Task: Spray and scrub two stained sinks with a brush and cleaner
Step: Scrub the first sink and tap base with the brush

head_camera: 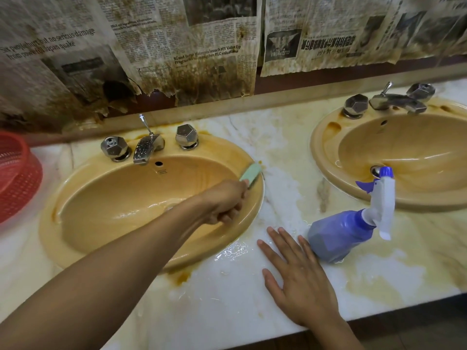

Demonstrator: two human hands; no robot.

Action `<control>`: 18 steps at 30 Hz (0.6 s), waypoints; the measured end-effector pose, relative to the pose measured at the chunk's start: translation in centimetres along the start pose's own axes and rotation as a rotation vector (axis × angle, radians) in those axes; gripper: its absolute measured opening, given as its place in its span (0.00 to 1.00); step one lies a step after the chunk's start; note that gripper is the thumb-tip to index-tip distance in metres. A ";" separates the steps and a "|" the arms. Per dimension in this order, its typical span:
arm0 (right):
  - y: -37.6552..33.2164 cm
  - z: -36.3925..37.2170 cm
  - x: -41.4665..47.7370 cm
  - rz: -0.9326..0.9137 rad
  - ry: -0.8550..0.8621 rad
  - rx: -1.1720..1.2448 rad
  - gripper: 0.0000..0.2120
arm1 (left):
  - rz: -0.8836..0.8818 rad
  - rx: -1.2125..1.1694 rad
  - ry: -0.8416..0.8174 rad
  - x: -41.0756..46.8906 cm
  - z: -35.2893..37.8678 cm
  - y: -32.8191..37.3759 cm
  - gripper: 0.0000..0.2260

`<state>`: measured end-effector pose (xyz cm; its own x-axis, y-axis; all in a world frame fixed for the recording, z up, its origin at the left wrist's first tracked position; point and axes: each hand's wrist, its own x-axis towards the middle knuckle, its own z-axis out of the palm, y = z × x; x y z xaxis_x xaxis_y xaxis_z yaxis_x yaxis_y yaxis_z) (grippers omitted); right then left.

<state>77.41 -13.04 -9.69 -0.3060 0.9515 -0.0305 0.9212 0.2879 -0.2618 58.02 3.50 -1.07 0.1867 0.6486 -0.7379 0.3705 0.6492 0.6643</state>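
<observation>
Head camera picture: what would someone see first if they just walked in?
Probably the left hand gripping a green brush against the right rim of the yellow-stained left sink. Next comes the purple spray bottle, standing on the wet marble counter to the right of that sink, with the right hand flat beside it. Behind, torn, brown-stained newspapers cover the wall.

Your tabletop (227, 299) is pale marble, wet, w/ white foam (280, 198) btwn the two sinks and a brown stain (183, 276) at the left sink's front rim. Left sink (75, 251) and right sink (321, 157) are set into it, well apart. Purple spray bottle (341, 236) stands btwn them, toward the front. Your right hand (300, 281) lies flat on the wet top, fingers straight, just beside the bottle. Red basket (17, 178) sits far L, beside the left sink.
</observation>
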 end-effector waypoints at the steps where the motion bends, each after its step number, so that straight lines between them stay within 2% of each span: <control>1: 0.0 0.0 0.0 -0.001 -0.003 -0.001 0.29 | 0.022 -0.050 0.037 0.5 -1.2 0.3 0.15; 3: 0.0 0.0 0.0 0.004 -0.008 0.000 0.29 | 0.031 -0.161 0.141 1.7 -4.4 1.9 0.16; 5: 0.0 0.0 0.1 0.009 -0.013 0.001 0.29 | 0.024 -0.186 0.165 2.2 -6.0 2.8 0.16; 9: 0.0 -0.1 0.0 0.001 -0.012 0.010 0.29 | -0.025 0.113 0.003 0.2 -1.5 0.1 0.15; 12: -0.1 -0.2 0.1 0.002 -0.015 0.008 0.29 | -0.010 0.072 -0.053 -0.8 -0.1 -1.3 0.15; 15: -0.1 -0.1 0.1 0.009 -0.015 0.017 0.28 | 0.056 -0.049 0.088 1.5 -4.0 0.8 0.15; 18: -0.1 -0.1 0.1 0.011 -0.018 0.019 0.28 | 0.036 -0.135 0.194 3.2 -7.0 3.3 0.17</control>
<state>77.28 -12.92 -9.53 -0.3001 0.9526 -0.0507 0.9199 0.2749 -0.2796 53.54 10.54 -0.40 0.0147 0.7281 -0.6853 0.2389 0.6630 0.7095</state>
